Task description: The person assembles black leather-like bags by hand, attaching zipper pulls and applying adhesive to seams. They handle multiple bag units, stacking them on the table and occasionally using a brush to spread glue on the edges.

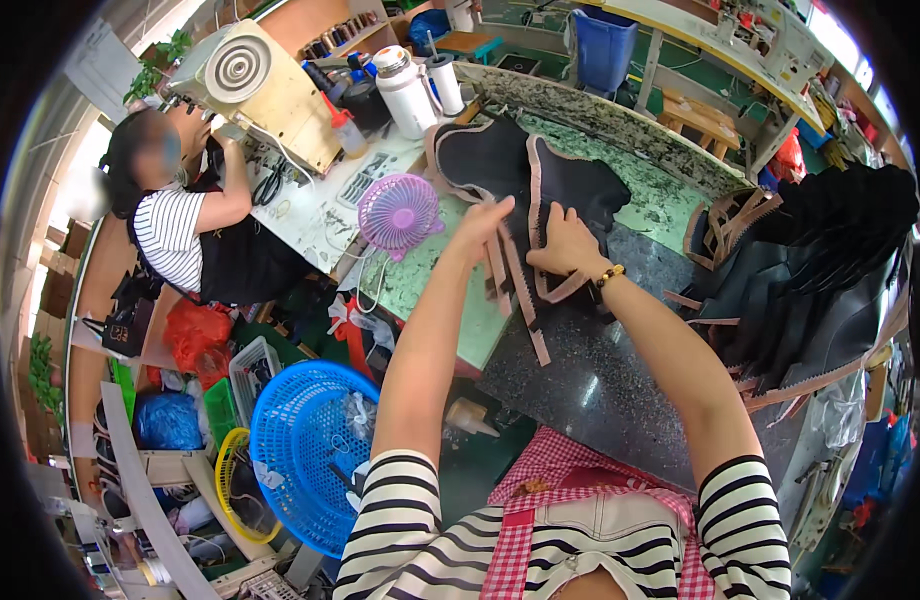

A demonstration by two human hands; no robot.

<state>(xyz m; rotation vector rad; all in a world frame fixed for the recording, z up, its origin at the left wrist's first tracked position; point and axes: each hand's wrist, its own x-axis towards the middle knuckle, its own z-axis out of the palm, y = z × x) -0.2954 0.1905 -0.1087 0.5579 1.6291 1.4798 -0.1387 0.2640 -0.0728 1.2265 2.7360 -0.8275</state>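
Two black boot-upper pieces [585, 178], edged with pinkish-brown zipper tape [536, 190], lie side by side on the worktable. My left hand [483, 228] pinches the edge of the left piece, by its tape; loose tape ends hang below the fingers toward me. On the right piece rests my right hand [568, 247], fingers spread and thumb out to the left, over its lower part. To the right, a thick stack of similar black pieces [810, 270] with the same tape sits at the table's edge.
A purple fan [398, 215] stands left of my left hand, its white cable trailing down. Behind it are a white thermos [404, 92] and a sewing machine [250, 90], where a co-worker [195, 215] sits. A blue basket [315, 440] with scraps is at lower left.
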